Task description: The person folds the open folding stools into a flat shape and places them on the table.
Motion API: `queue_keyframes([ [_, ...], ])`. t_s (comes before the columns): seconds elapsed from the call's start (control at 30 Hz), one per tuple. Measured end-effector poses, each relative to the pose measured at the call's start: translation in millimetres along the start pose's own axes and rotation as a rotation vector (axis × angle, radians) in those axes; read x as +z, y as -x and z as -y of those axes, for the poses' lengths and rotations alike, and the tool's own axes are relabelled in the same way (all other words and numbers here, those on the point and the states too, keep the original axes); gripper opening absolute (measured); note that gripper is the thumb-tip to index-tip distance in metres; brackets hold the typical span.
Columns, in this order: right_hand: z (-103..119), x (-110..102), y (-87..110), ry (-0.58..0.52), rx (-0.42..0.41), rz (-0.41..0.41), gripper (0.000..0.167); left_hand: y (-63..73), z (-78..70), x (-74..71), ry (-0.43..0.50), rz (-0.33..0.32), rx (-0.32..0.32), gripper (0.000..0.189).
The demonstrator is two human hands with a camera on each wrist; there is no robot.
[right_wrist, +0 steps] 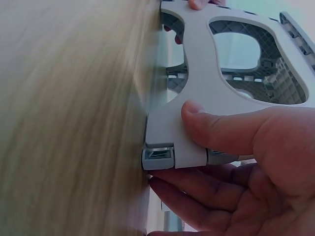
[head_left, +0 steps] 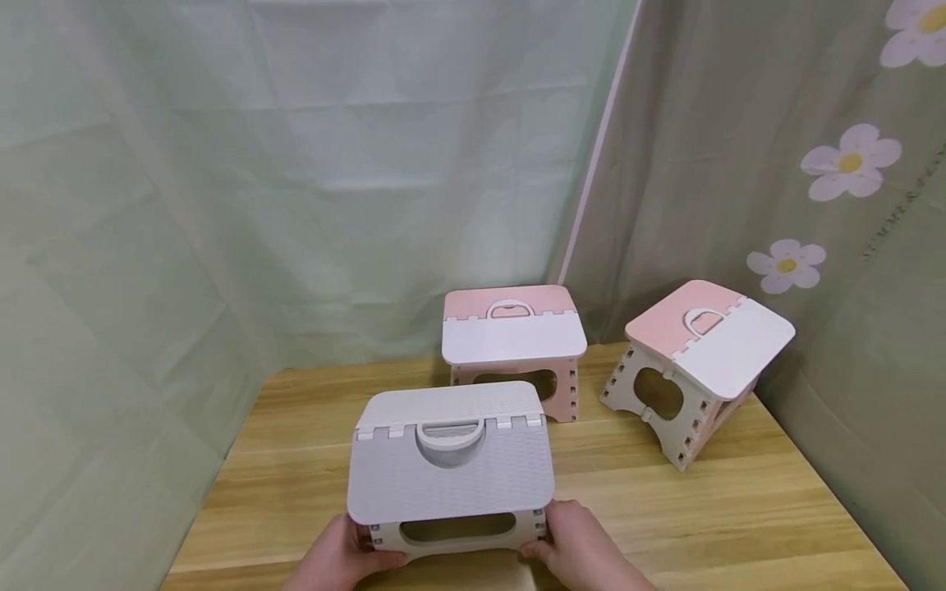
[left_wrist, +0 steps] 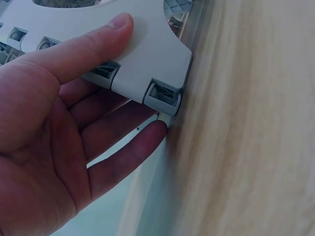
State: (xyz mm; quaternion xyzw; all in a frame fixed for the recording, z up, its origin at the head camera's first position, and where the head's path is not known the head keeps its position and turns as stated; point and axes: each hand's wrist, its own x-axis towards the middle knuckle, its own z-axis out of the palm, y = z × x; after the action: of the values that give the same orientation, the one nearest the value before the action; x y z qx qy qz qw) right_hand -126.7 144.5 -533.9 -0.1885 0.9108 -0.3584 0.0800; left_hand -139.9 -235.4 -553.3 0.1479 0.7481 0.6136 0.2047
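A grey-and-white folding step stool (head_left: 451, 480) stands unfolded near the front of the table, its carry handle lying in the top. My left hand (head_left: 342, 554) grips its left leg, thumb on the front panel and fingers round the side. On the opposite side my right hand (head_left: 580, 546) holds the right leg the same way. In the left wrist view the thumb of the left hand (left_wrist: 54, 123) presses the white leg panel (left_wrist: 147, 49) close to the tabletop. The right wrist view has the right hand (right_wrist: 256, 167) pinching the stool's lower corner (right_wrist: 172, 132).
Two pink-and-white folding stools stand unfolded behind: one (head_left: 513, 341) at the back middle, another (head_left: 709, 345) turned at an angle on the right. They sit on the wooden table (head_left: 650, 525). Pale green curtains (head_left: 369, 180) hang behind and on both sides.
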Motion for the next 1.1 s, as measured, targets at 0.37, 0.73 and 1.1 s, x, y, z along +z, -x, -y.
queue_keyframes([
  [0.37, 0.3, -2.8, -0.2, -0.004, 0.0, 0.001, 0.039, 0.3, -3.4, 2.3, -0.019, -0.005, 0.039, 0.053],
  [0.73, -1.0, -1.3, 0.0, -0.004, -0.01, -0.009, 0.037, 1.9, -2.1, 3.6, -0.013, 0.004, 0.075, 0.05],
  [1.1, -2.4, -1.3, -1.2, -0.017, -0.008, 0.007, 0.034, 1.9, -2.4, 3.7, -0.028, -0.01, 0.047, 0.05],
])
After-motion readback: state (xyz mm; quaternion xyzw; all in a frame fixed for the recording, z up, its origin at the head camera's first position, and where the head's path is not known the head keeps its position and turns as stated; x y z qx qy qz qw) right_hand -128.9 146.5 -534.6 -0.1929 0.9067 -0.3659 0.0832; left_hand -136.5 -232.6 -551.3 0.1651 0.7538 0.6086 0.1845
